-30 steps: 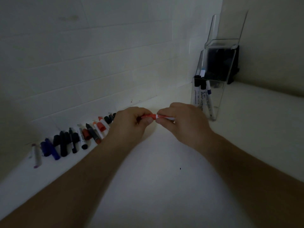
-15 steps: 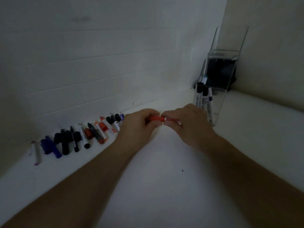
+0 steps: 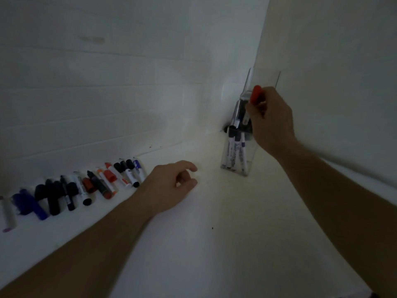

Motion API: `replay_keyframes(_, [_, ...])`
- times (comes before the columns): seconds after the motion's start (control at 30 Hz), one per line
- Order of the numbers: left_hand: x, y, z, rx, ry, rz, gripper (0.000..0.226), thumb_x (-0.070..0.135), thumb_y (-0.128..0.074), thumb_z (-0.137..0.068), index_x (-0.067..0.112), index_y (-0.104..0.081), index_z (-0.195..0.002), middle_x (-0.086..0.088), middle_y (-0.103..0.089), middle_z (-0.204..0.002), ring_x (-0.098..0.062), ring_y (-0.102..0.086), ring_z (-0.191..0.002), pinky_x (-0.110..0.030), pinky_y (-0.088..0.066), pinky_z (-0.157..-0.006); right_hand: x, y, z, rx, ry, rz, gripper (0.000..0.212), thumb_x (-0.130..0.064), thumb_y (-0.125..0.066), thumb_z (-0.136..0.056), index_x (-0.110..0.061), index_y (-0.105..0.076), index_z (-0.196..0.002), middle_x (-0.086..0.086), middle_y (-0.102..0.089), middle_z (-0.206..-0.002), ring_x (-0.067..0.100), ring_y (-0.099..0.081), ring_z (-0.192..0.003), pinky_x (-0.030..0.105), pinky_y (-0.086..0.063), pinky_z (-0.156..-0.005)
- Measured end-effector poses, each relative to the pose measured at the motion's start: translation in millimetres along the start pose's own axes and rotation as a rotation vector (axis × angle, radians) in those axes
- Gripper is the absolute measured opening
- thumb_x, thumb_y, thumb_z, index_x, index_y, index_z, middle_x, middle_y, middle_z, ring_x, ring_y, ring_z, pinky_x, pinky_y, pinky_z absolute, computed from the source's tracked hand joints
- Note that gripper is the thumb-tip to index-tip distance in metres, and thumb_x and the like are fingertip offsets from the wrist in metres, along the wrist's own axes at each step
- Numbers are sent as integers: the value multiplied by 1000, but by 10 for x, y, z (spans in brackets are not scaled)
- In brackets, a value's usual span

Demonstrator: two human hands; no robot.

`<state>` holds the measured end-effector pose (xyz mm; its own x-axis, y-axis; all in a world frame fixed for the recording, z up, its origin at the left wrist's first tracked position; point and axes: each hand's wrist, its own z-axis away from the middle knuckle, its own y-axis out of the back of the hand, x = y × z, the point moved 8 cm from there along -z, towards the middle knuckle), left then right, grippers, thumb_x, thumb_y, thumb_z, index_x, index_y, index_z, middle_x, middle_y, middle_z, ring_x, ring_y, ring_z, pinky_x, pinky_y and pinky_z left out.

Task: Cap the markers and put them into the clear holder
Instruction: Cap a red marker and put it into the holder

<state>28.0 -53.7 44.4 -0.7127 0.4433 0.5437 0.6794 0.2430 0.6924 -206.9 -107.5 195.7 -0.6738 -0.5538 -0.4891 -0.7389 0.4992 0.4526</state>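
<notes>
My right hand point(image 3: 271, 120) grips a red-capped marker point(image 3: 255, 95), cap up, over the mouth of the clear holder point(image 3: 236, 160) in the corner. The marker's white lower end dips inside the holder's top. A few capped markers stand inside the holder. My left hand point(image 3: 169, 186) rests on the white surface with loosely curled fingers, holding nothing. A row of loose markers and caps point(image 3: 96, 183), black, blue, red and orange, lies along the wall to the left of that hand.
A white brick wall point(image 3: 107, 93) runs behind the marker row and meets a plain wall at the corner behind the holder. A dark object sits behind the holder. The white surface point(image 3: 214, 244) stretches out in front of both hands.
Both hands held the red marker together at the middle. The left hand has let go and dropped to the surface; the right hand has carried the marker up to the holder's mouth.
</notes>
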Motion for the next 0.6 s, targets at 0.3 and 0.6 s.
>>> replay_keyframes(0.3, [4,-1,16,-31,-56,-41,16,40,-69,-88,35,-73,-102,19,-69,-86,3,-64,-82,-17,-52,-79,417,-405,246,-266,44,457,32,-34,-35,-106,-29,-36,-138,1,-60,-77,18,-55,-55,26,-37,-49])
replay_keyframes(0.6, [218,246,22,70,-239,-139,13,25,-66,-85,26,-77,-94,14,-72,-84,-1,-62,-76,-19,-48,-77,518,-369,450,-314,11,314,70,-5,-48,-93,-23,-27,-157,2,-37,-148,19,-52,-113,33,-50,-88])
